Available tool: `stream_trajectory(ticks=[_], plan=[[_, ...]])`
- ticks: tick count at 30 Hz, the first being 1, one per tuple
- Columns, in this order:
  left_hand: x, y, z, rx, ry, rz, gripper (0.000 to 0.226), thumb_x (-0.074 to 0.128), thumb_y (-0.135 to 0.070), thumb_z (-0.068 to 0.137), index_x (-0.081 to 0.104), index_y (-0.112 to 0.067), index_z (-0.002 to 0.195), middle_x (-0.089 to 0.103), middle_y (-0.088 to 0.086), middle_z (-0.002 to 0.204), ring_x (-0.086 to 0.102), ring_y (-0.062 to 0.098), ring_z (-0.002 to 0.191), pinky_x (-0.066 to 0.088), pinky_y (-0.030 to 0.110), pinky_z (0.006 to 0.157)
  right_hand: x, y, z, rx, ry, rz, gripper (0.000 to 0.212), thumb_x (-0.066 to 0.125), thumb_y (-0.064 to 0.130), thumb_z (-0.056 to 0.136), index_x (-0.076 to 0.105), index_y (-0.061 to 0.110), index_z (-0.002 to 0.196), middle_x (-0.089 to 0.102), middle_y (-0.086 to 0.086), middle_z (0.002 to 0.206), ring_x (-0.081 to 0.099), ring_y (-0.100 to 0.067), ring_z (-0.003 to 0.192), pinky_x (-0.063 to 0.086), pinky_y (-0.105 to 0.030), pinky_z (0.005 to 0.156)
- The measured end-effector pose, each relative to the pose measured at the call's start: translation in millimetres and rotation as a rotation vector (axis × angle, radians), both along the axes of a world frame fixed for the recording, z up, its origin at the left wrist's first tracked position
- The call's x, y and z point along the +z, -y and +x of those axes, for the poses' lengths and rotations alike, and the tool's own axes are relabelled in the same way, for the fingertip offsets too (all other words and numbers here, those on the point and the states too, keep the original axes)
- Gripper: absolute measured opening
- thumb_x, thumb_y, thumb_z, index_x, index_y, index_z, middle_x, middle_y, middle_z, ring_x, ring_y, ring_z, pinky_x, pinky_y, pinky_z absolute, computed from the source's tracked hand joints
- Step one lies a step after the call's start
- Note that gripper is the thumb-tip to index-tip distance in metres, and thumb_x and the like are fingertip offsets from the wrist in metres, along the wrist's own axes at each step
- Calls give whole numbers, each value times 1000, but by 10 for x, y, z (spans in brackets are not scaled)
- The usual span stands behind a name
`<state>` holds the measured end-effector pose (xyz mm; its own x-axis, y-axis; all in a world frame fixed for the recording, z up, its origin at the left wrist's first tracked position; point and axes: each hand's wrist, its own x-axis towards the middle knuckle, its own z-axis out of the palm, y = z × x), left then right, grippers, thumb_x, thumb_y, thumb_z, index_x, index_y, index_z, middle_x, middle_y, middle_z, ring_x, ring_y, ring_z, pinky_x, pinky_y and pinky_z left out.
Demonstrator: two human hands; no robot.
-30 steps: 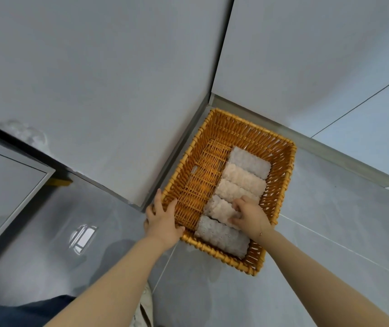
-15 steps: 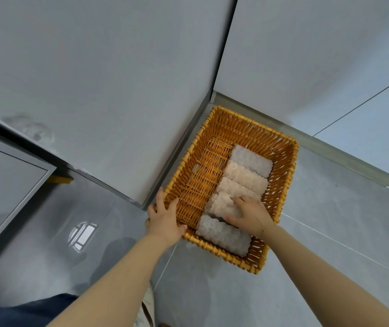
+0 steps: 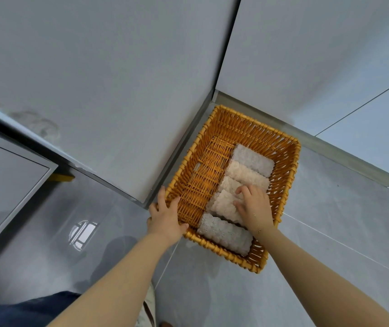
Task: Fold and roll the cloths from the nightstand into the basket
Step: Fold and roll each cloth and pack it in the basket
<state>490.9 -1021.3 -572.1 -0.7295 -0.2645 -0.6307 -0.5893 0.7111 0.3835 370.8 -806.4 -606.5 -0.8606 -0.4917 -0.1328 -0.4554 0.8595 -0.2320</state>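
An orange wicker basket point(image 3: 254, 128) sits on the grey tiled floor point(image 3: 330, 220), tucked into the corner where two pale grey walls point(image 3: 94, 67) meet. Five rolled cloths lie side by side in a row along the basket's right half; its left half shows bare weave.

The left hand point(image 3: 166, 217) grips the basket's near left corner: the thumb hooks over the rim to the inside, and the fingers spread along the outer wall, loosely curled against it.

The right hand point(image 3: 253, 206) reaches down inside the basket. Its fingers are bent and rest on the pinkish rolled cloth point(image 3: 224, 205), second from the near end, with the fingertips pressing its top and the thumb toward the cream rolled cloth point(image 3: 230, 185) next to it. Whether the fingers actually close round the roll cannot be told; they look partly curled rather than flat.

The grey rolled cloth point(image 3: 224, 232) lies nearest, against the front wall. Beyond the hand sit a pale pink rolled cloth point(image 3: 245, 173) and, farthest back, a light grey rolled cloth point(image 3: 252, 159). All the rolls touch their neighbours.

At the lower left edge a dark blue garment point(image 3: 23, 310) shows.
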Motion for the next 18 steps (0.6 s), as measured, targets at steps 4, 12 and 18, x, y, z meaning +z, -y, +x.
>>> stream_trajectory(ticks=[4, 12, 18], plan=[[-13, 2, -4, 8, 0, -9, 79, 64, -40, 86, 16, -30, 147, -20, 1, 155, 7, 36, 138, 26, 50, 112, -2, 22, 35, 133, -121, 58, 18, 72, 3, 74, 70, 19, 83, 60, -1, 88, 56, -24, 86, 33, -32, 82], [0, 0, -28, 18, -5, 1, 79, 66, -38, 85, 17, -30, 147, -17, 2, 155, 7, 35, 137, 26, 49, 111, -26, 46, 62, 113, 227, 257, 62, 54, 35, 89, 31, 17, 144, 37, -1, 145, 36, -21, 131, 23, -35, 111], [1, -10, -34, 24, -1, 2, 79, 66, -37, 85, 18, -30, 146, -16, 3, 154, 6, 36, 137, 26, 49, 110, 70, 91, -177, 35, 408, 117, 51, 58, 23, 89, 42, 17, 137, 54, -5, 131, 54, -23, 113, 45, -37, 96]])
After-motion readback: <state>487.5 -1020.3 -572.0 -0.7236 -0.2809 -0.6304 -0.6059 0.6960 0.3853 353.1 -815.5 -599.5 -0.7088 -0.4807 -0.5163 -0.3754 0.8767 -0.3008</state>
